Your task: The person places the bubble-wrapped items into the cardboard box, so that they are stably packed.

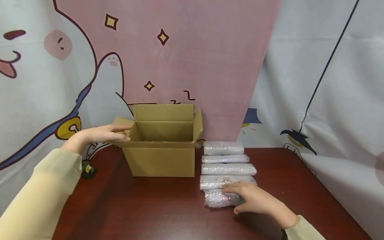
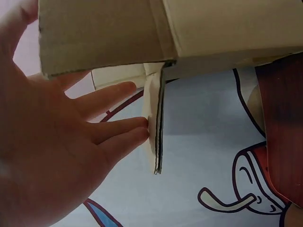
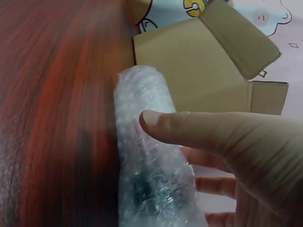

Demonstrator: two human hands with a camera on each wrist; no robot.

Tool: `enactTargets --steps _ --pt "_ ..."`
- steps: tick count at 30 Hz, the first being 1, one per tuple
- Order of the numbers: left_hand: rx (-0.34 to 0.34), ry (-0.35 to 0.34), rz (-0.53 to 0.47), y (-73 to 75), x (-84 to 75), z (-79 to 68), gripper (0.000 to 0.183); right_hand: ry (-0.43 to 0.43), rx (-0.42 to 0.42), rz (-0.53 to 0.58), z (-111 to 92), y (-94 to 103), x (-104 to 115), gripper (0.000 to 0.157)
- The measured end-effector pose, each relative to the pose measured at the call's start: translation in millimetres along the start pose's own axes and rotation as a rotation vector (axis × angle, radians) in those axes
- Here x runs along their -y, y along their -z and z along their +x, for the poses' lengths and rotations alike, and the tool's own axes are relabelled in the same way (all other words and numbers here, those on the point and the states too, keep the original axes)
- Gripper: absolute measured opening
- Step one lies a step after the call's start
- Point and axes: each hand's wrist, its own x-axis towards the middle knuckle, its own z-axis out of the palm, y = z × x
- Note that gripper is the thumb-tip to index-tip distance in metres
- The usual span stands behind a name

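Observation:
An uncovered cardboard box (image 1: 163,161) stands on the table with its flaps raised or folded out. My left hand (image 1: 103,135) is at its left side, with fingers extended and fingertips at the edge of a side flap (image 2: 154,118). To the right of the box, several bubble-wrapped packages (image 1: 228,169) lie in a column. Over the right end of the nearest bubble-wrapped package (image 1: 220,199) is my right hand (image 1: 258,200). Its thumb overlaps the wrap in the right wrist view and the other fingers extend along the far side, partly hidden. That package lies on the table.
The dark red wooden table (image 1: 168,206) ends at a printed cloth backdrop (image 1: 204,60) behind the box. At the left edge, below my left sleeve, sits a small dark object (image 1: 88,169) with a yellow mark. The cloth also hangs along the right side.

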Motion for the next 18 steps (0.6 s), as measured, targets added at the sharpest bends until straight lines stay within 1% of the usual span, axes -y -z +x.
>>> enactTargets --steps 4,8,10,13,15,18 --pt "0.001 0.033 0.023 -6.5 3.6 -1.7 0.084 0.000 0.003 0.004 -0.4 -1.3 -2.8 0.068" --pt "-0.011 0.019 0.051 -14.5 11.1 -1.3 0.085 0.013 0.012 0.007 0.1 -1.9 -4.3 0.070" --pt "-0.023 -0.005 0.058 -18.7 15.4 -1.0 0.086 0.015 0.017 0.009 0.4 -2.2 -4.9 0.070" --pt "-0.064 -0.043 0.073 -24.9 21.7 -0.9 0.090 -0.006 0.030 0.023 0.9 -2.7 -5.1 0.072" --pt "-0.097 -0.063 0.091 -29.3 25.9 -0.8 0.091 -0.035 0.039 0.035 1.2 -3.5 -5.0 0.073" --pt "-0.151 -0.073 0.116 -36.2 30.4 -1.2 0.094 -0.066 0.043 0.034 1.4 -6.5 -5.1 0.075"
